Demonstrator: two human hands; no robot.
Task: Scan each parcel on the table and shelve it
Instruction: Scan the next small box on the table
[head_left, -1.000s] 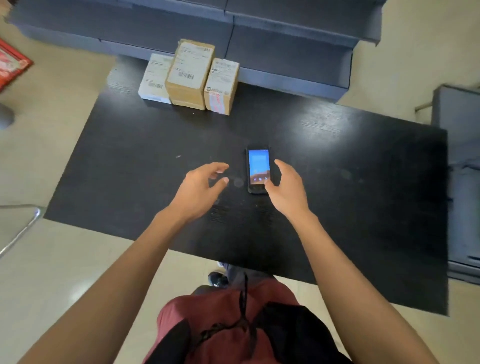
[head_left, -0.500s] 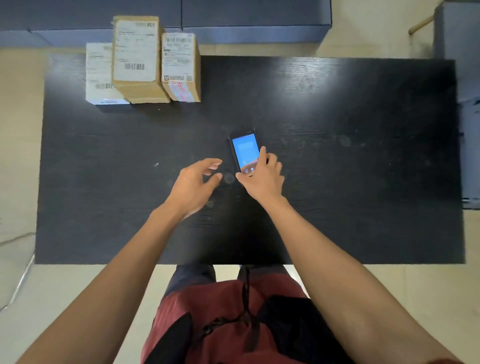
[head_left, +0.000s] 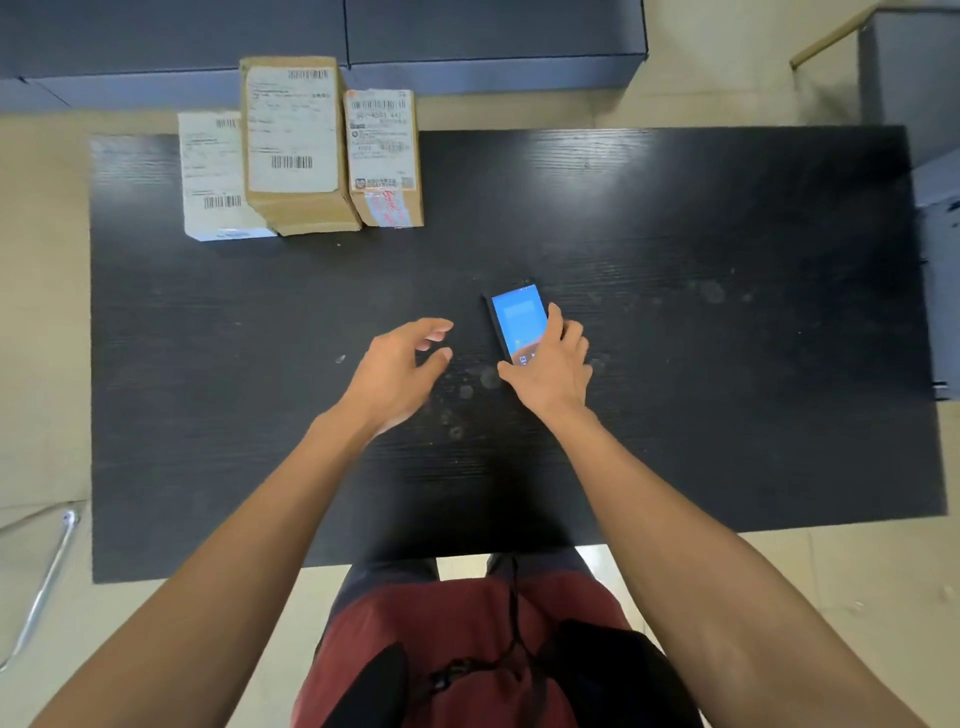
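A person's right hand (head_left: 550, 364) curls round the lower end of the scanner (head_left: 517, 319), thumb on its left edge, fingers on its right, mid-table (head_left: 727, 415). The scanner's long axis runs roughly 11 to 5 o'clock. The left hand (head_left: 400, 374) hovers just beside, loosely spread, holding nothing. Three parcels (head_left: 291, 145) stand together at 11 o'clock, well apart from both hands, nearer the left.
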